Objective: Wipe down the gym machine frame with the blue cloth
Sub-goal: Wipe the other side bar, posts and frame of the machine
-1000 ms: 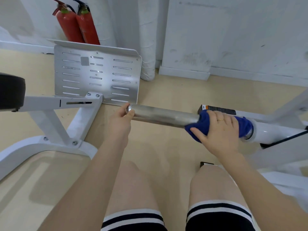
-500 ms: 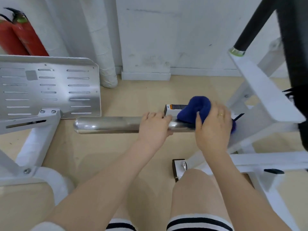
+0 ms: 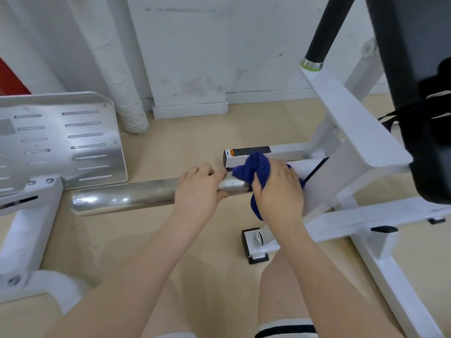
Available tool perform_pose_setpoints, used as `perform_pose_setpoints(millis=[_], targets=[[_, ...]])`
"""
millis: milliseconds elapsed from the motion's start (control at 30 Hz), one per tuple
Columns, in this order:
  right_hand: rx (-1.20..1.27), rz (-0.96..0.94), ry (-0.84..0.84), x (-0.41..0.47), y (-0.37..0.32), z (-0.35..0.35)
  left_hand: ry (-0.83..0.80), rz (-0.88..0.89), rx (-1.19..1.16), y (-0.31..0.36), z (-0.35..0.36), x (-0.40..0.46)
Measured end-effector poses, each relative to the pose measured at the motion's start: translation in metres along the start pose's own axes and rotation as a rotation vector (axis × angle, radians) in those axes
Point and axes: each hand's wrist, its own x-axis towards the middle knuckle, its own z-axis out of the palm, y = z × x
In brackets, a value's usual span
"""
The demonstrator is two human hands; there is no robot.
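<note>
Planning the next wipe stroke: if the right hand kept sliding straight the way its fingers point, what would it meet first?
Probably the white frame bar with the warning label, just beyond the blue cloth that the right hand holds on the steel bar; depth is uncertain.

The scene is evenly and brightly lit. Glare is seen on the bar and the plate. Soft shadows are cast on the floor. Edges are bent and softly blurred.

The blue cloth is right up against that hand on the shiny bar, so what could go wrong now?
1. The blue cloth sits bunched beside the left hand on the silver bar; wiping leftward might bump those fingers.
2. A cloth tail hangs below the right hand and could snag on the white frame.
</note>
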Motion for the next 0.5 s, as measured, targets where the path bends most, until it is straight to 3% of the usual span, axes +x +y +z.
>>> perform_pose_setpoints(millis=[67, 267, 333, 433, 500], targets=[[-0.002, -0.008, 0.093, -0.004, 0.006, 0.004, -0.001, -0.003, -0.019, -0.001, 0.000, 0.001], [0.036, 0.220, -0.334, 0.071, -0.015, -0.005, -0.029, -0.001, 0.015, 0.004, -0.005, -0.001], [0.071, 0.185, -0.283, 0.060, -0.010, -0.006, -0.034, 0.001, 0.032, 0.005, -0.005, -0.002], [0.066, 0.031, -0.019, -0.005, 0.006, 0.001, -0.022, 0.010, 0.046, 0.004, -0.005, -0.001], [0.007, -0.039, 0.008, -0.032, 0.018, 0.011, -0.042, 0.006, 0.040, 0.002, -0.006, 0.003]])
